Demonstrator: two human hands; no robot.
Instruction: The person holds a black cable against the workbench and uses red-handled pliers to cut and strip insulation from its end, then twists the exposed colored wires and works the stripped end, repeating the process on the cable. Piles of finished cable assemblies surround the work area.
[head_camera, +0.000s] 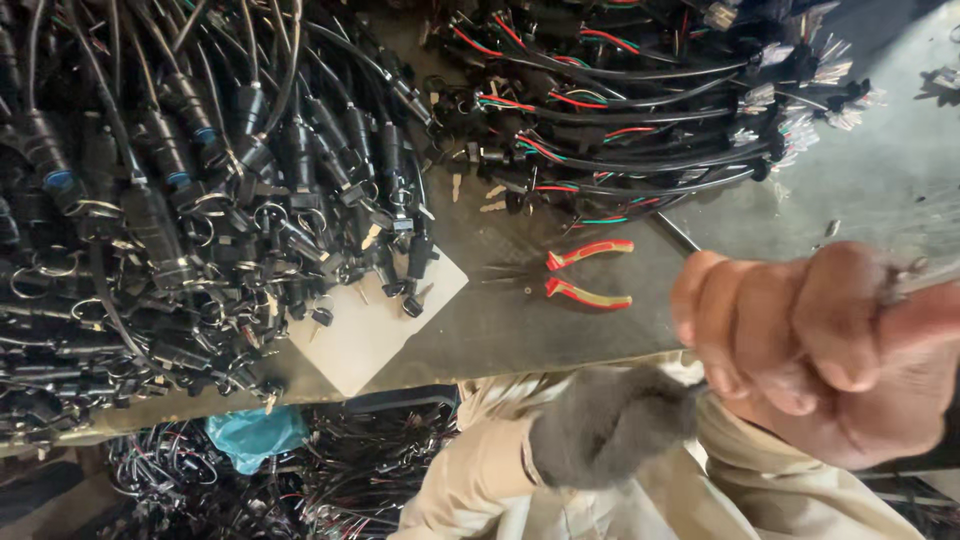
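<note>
One hand (830, 350), close to the lens at the near right, was clenched into a fist on a thin metal piece (915, 278), blurred and cut off at the edge; which hand it was, unclear. Grey fuzzy wad (610, 425) sat just below it. Red-handled pliers (588, 272) lay on the bench (880, 170), probably parked within reach, beside heaped black cable connectors (200, 200).

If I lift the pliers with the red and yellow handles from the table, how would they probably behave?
The pliers look rigid, so they would likely keep their shape, unlike the cable bundles beside them. Their handles lie spread apart, so they may swing at the joint when gripped by one handle. The handle covering seems rubbery, so probably not slippery. They lie flat on the table, so rolling seems unlikely.
</note>
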